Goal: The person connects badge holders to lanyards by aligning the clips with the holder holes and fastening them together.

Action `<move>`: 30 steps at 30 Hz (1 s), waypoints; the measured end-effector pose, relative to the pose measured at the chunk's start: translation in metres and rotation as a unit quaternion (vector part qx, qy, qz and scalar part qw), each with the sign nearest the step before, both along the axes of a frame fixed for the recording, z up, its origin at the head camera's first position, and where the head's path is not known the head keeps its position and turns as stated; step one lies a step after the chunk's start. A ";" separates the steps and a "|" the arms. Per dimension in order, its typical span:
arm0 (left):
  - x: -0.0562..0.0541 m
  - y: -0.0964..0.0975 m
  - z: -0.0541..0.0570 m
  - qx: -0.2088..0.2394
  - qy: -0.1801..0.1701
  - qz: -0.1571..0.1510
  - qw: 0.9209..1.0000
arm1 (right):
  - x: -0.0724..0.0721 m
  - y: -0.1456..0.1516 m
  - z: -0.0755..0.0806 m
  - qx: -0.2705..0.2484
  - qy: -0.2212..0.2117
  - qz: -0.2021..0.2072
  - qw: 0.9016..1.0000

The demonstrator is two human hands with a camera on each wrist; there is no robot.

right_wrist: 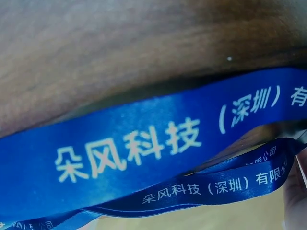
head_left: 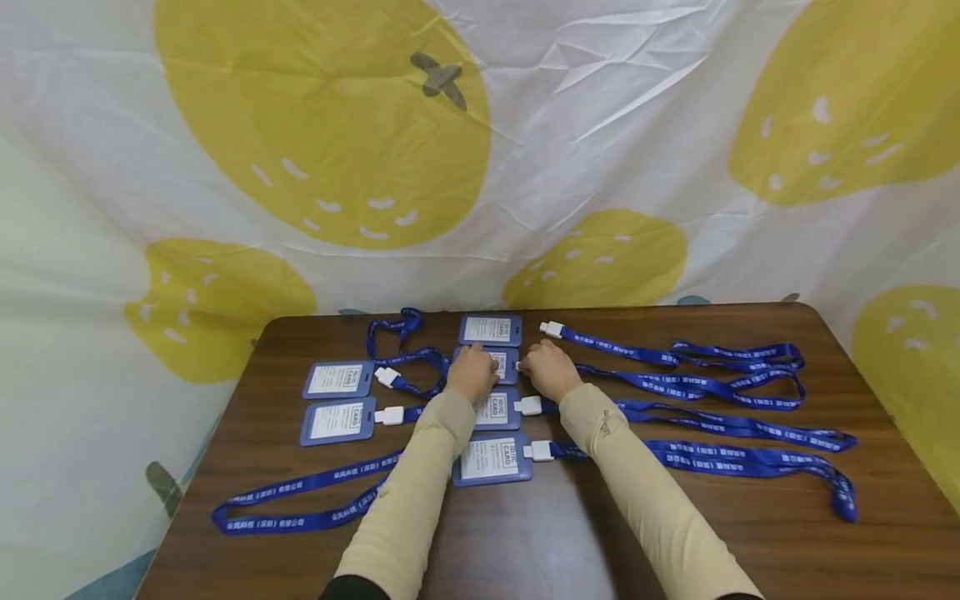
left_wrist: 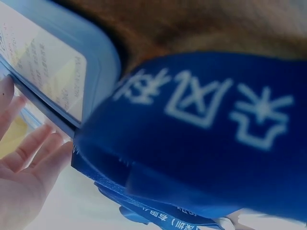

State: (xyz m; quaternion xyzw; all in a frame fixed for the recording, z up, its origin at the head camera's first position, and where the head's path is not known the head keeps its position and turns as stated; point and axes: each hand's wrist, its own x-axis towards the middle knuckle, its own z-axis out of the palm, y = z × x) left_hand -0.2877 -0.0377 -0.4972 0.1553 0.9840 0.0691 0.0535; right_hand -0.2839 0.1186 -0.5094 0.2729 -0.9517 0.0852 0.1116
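Observation:
In the head view my left hand (head_left: pixel 472 372) holds the left part of a blue badge holder (head_left: pixel 508 367), second from the back in the middle column. The left wrist view shows its fingers (left_wrist: pixel 36 153) along a holder's edge (left_wrist: pixel 103 62). At that holder's slotted right end, my right hand (head_left: pixel 552 370) pinches the white clip (head_left: pixel 521 367) of a blue lanyard (head_left: pixel 667 384), mostly hidden by the fingers. The strap trails right from under the hand. White-printed lanyard strap (right_wrist: pixel 144 143) fills much of the right wrist view.
Behind lies a badge holder (head_left: pixel 491 330), with a loose clip (head_left: pixel 552 329) to its right. Nearer are two holders (head_left: pixel 497 410) (head_left: pixel 491 458) with clips at their slots. Two more holders (head_left: pixel 337 379) (head_left: pixel 337 420) lie left, beside lanyards (head_left: pixel 300 500). A fruit-print cloth (head_left: pixel 525 167) hangs behind the table (head_left: pixel 255 450).

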 end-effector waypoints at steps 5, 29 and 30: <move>0.000 0.001 -0.001 -0.008 0.006 -0.003 1.000 | -0.001 0.001 -0.001 -0.001 0.006 0.006 1.000; 0.001 0.003 -0.003 -0.020 0.013 -0.010 1.000 | -0.006 -0.001 -0.011 -0.021 0.010 0.000 1.000; 0.001 0.003 -0.003 -0.018 0.013 -0.010 1.000 | -0.006 -0.001 -0.010 -0.022 0.009 0.000 1.000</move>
